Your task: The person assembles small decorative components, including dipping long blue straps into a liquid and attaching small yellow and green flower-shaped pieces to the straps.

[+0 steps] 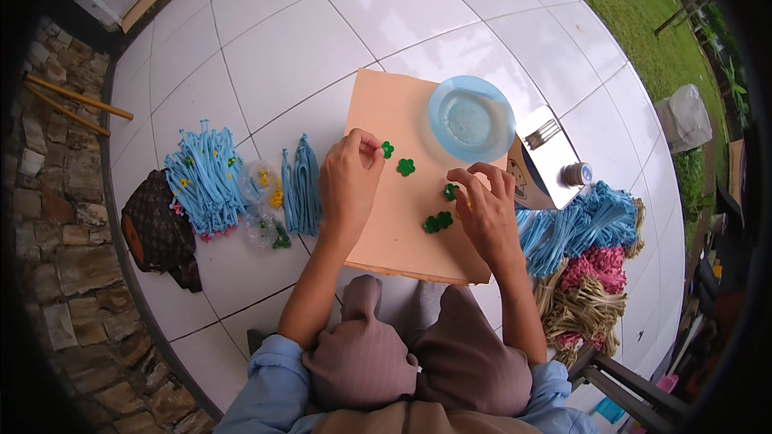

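Observation:
My left hand (351,181) is over the left side of a peach-coloured board (390,229). Its thumb and forefinger pinch the edge of a small green flower-shaped piece (388,149). Just beside it lies a second green flower piece (405,167). On the right, the curled fingers of my right hand (487,213) close around another green flower piece (450,192), partly hidden by them. A bit of yellow (470,204) shows at those fingers, too small to name. Two more green flower pieces (437,223) lie touching, nearer to me.
A round pale blue dish (471,120) stands at the board's far right, by a tray (547,133) with a spool (576,174). Bundles of blue cords (205,181) lie left, near a brown bag (157,221). Blue, pink and beige cord bundles (591,273) are heaped right.

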Tool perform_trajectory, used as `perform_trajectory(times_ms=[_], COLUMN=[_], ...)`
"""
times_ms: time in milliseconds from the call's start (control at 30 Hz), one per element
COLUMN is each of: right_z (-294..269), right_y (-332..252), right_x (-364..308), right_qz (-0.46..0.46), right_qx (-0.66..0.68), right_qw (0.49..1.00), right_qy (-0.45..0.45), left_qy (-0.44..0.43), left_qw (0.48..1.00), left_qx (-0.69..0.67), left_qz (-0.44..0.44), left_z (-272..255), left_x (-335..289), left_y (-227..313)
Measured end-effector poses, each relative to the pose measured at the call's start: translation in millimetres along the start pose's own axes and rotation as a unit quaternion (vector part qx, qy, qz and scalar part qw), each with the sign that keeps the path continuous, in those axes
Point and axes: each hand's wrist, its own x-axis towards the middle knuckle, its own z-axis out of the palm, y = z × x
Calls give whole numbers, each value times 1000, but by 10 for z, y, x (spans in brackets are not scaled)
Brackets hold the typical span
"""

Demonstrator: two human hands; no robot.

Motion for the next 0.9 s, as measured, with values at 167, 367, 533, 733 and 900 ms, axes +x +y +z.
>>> perform_trajectory(times_ms=[167, 367, 533, 733, 900], right_z=[8, -14, -82, -62, 41], right_y=[-10, 14, -105, -55, 186], right_x=[-13, -3, 107, 202, 318], right_qz=[-3, 45, 160, 173, 62], right_qx=[-20, 75, 264, 255, -75], right_qw=[999, 995, 951, 950, 995], right_qy=[-37, -39, 28, 42, 8], left_qy=[34, -102, -230, -145, -122], left_qw=[994, 986, 928, 941, 933], left_qx=[87, -95, -292, -303, -339], left_qz=[48, 88, 41, 35, -29], left_z=[-15, -38, 70, 143, 182], left_x=[-27, -155, -242, -265, -215], left_y=[62, 351, 431, 354, 258])
